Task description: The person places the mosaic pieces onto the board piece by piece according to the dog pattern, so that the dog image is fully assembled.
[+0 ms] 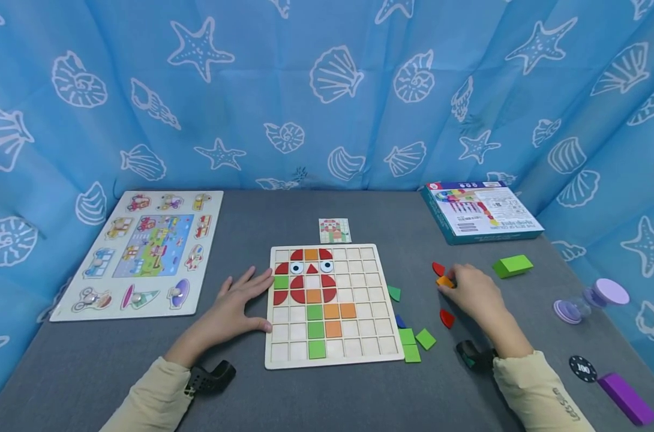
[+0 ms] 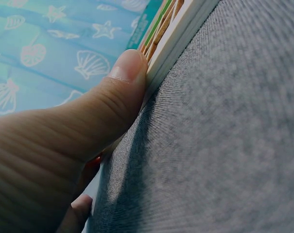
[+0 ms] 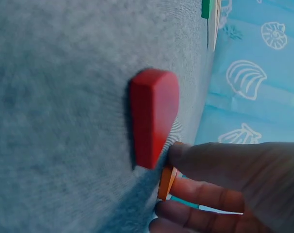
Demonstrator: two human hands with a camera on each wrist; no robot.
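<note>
A square wooden grid board [image 1: 354, 348] lies at the middle, part of its cells filled with red, orange and green tiles and two eye pieces. Against its left edge rests my left hand [image 1: 237, 306], fingers spread; in the left wrist view the thumb [image 2: 129, 68] touches the board's side. To the right of the board, my right hand [image 1: 475, 294] pinches an orange tile [image 1: 444, 281] at the table surface. The right wrist view shows that orange tile [image 3: 166, 182] between thumb and fingers, with a red quarter-round tile [image 3: 159, 116] close by. Another red tile [image 1: 438, 268] lies just beyond.
Loose green tiles [image 1: 411, 353] and a blue tile [image 1: 399, 321] lie along the board's right edge. A pattern card [image 1: 335, 230] sits behind it. Around stand a picture puzzle [image 1: 208, 252], a box [image 1: 483, 210], a green block [image 1: 513, 266], a purple block [image 1: 626, 398] and a lilac-ended object [image 1: 610, 292].
</note>
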